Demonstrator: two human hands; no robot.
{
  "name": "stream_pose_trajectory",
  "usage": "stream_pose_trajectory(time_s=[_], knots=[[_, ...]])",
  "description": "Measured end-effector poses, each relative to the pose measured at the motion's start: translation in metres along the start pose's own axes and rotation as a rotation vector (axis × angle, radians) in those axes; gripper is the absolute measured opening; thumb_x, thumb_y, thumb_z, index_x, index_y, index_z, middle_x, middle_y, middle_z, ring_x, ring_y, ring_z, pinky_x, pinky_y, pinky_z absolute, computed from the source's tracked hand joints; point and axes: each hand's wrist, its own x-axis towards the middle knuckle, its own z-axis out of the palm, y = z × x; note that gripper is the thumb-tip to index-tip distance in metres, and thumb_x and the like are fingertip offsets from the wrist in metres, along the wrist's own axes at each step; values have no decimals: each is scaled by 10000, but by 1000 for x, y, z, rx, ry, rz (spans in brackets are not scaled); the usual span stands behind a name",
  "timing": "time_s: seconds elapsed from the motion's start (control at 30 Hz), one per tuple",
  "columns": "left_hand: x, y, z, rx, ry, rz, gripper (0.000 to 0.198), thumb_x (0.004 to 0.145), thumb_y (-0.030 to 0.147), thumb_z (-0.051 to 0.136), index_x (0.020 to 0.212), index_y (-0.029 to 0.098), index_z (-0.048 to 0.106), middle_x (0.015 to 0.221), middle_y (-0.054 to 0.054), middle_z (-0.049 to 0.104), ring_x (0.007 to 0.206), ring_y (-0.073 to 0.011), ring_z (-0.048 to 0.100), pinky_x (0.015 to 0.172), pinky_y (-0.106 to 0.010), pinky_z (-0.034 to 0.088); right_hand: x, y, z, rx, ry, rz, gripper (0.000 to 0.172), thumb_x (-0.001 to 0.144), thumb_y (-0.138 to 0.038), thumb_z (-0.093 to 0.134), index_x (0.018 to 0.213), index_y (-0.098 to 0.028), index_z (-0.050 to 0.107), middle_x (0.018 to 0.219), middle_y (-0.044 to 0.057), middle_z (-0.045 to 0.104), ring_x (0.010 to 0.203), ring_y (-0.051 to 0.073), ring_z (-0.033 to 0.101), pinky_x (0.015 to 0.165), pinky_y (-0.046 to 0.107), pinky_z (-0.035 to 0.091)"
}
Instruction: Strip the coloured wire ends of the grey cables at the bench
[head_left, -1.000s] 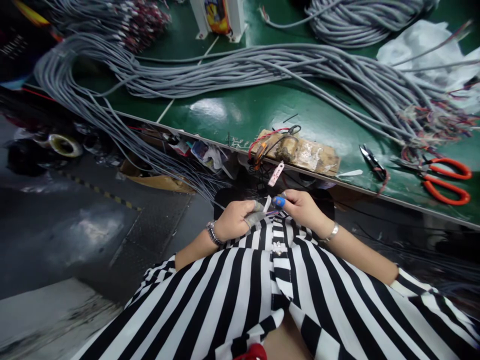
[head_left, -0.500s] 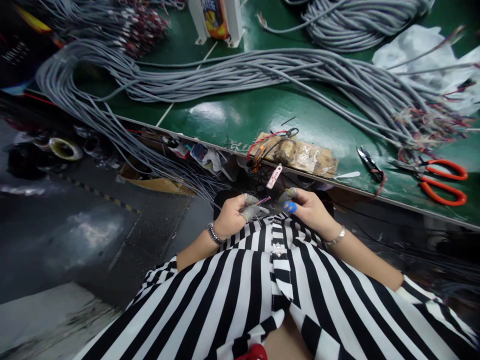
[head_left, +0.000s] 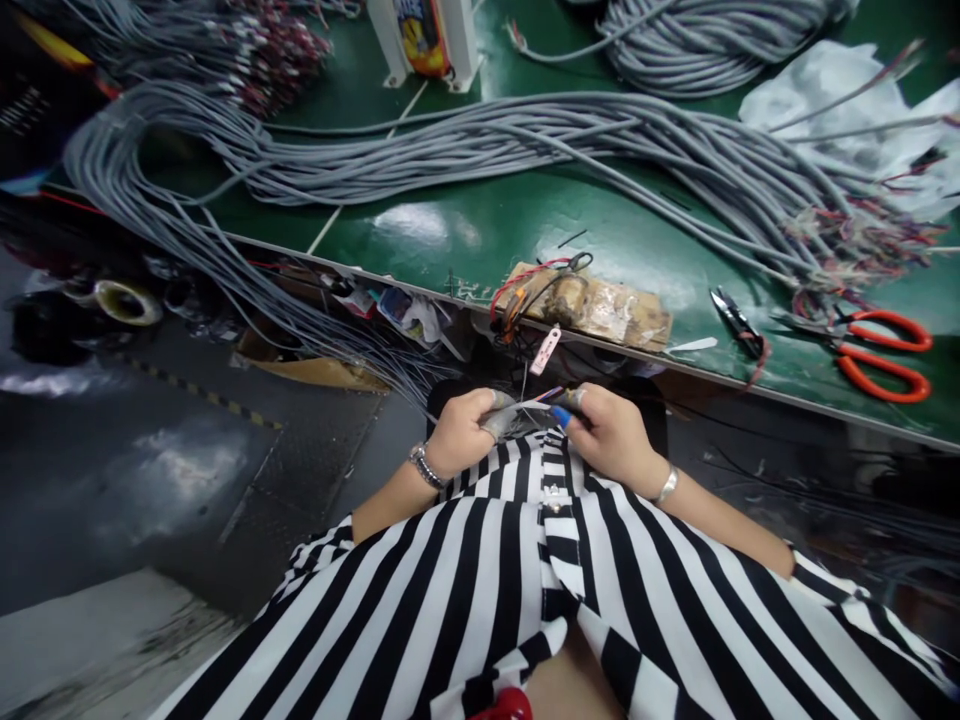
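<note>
Above my lap, my left hand [head_left: 466, 428] pinches the end of a grey cable [head_left: 517, 407] with covered fingertips. Coloured wires [head_left: 550, 394] and a whitish strand stick out of that end toward the right. My right hand [head_left: 609, 430], with blue wrapping on one finger, is closed on these wires from the other side. Which strands lie between its fingers is hard to make out. More grey cables [head_left: 375, 352] hang off the table's edge and run down toward my left hand.
A thick bundle of grey cables [head_left: 420, 160] lies across the green table [head_left: 420, 228]. Orange-handled scissors [head_left: 885, 345] and small snips [head_left: 736, 322] rest at the right. A taped cardboard piece [head_left: 611, 310] with wires sits at the front edge. Another cable coil [head_left: 690, 45] lies behind.
My right hand has moved left to the cable end and closed on the wires there. My left hand has stayed nearly in place, and the view has shifted slightly.
</note>
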Motion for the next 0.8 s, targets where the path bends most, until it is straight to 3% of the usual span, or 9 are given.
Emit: stream_pose_trajectory(time_s=[0.07, 0.13, 0.23, 0.33, 0.4, 0.47, 0.57, 0.63, 0.8], knots=[[2, 3, 0, 155, -45, 70, 147, 846, 244, 574, 829, 145, 683, 726, -42, 633, 688, -130, 594, 650, -237, 468, 2, 0, -2, -119, -54, -76, 120, 801, -198, 492, 724, -166, 577, 736, 47, 560, 616, 134, 461, 559, 259, 320], [4, 5, 0, 158, -111, 137, 152, 851, 245, 569, 833, 154, 689, 695, -31, 615, 655, -118, 580, 627, -227, 453, 8, 5, -5, -94, -81, -43, 114, 783, -204, 493, 693, -165, 552, 723, 43, 546, 612, 133, 444, 560, 263, 313], [5, 5, -2, -111, -128, 163, 151, 828, 290, 627, 865, 161, 696, 730, -36, 651, 671, -114, 606, 637, -218, 472, 16, 18, -6, 274, -172, 160, 210, 813, -321, 510, 667, -170, 518, 643, 9, 511, 586, 121, 433, 561, 251, 346], [3, 5, 1, -440, -105, -45, 235, 783, 369, 680, 854, 145, 677, 727, -37, 665, 610, -112, 616, 586, -223, 494, 18, 27, -2, 681, -333, 289, 305, 800, -452, 570, 710, -162, 549, 654, -3, 545, 600, 112, 463, 589, 247, 395], [2, 6, 6, -570, -68, -235, 299, 776, 418, 677, 873, 137, 650, 675, -18, 647, 516, -92, 582, 505, -206, 476, 16, 25, 1, 797, -344, 322, 334, 780, -488, 611, 766, -156, 580, 708, 3, 580, 636, 114, 487, 628, 255, 417], [1, 8, 11, -598, -2, -334, 328, 758, 439, 690, 870, 136, 632, 624, 2, 621, 461, -71, 539, 450, -180, 440, 13, 20, 1, 844, -305, 337, 352, 775, -504, 624, 798, -154, 591, 728, 4, 588, 650, 113, 491, 647, 258, 425], [3, 12, 14, -590, 80, -326, 327, 715, 429, 732, 828, 139, 631, 584, 19, 591, 452, -52, 499, 431, -156, 402, 10, 15, 0, 849, -266, 330, 352, 780, -507, 617, 773, -158, 574, 699, -4, 564, 626, 105, 466, 627, 251, 419], [4, 14, 14, -655, 61, -338, 330, 722, 440, 723, 826, 141, 627, 543, 33, 562, 407, -35, 444, 399, -146, 358, 10, 14, 1, 801, -236, 302, 320, 810, -482, 577, 767, -165, 555, 684, -6, 548, 613, 107, 455, 611, 250, 413], [-2, 11, 15, -958, -208, -421, 370, 698, 466, 733, 819, 134, 623, 457, 43, 515, 310, -15, 317, 314, -142, 205, 9, 12, 8, 258, -72, 54, 110, 797, -243, 499, 703, -188, 487, 691, 17, 502, 638, 138, 444, 618, 269, 372]])
